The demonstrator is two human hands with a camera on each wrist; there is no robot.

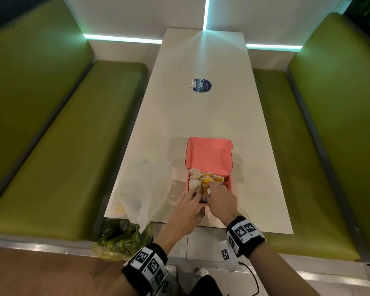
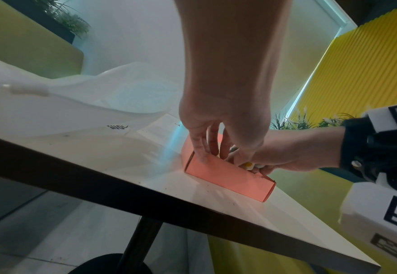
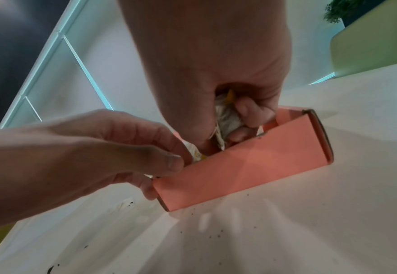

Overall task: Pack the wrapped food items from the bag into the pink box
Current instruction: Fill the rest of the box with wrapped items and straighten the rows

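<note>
The pink box [image 1: 208,155] stands open near the table's front edge, lid upright, with several white-and-yellow wrapped items [image 1: 217,179] inside. My right hand [image 1: 210,189] reaches into the box, fingers curled round a wrapped item [image 3: 226,118] that sits low against the near wall [image 3: 244,166]. My left hand [image 3: 167,166] grips the box's near-left corner, thumb at the front wall's top edge, beside another wrapped item [image 3: 196,153]. In the left wrist view its fingers [image 2: 203,153] hook over the box [image 2: 230,181]. The white plastic bag [image 1: 145,189] lies crumpled left of the box.
The box and bag sit on a long white table [image 1: 201,116] with a round blue sticker [image 1: 201,85]. Green benches [image 1: 58,163] flank both sides. A greenish plastic bag [image 1: 122,238] hangs below the table's near-left corner.
</note>
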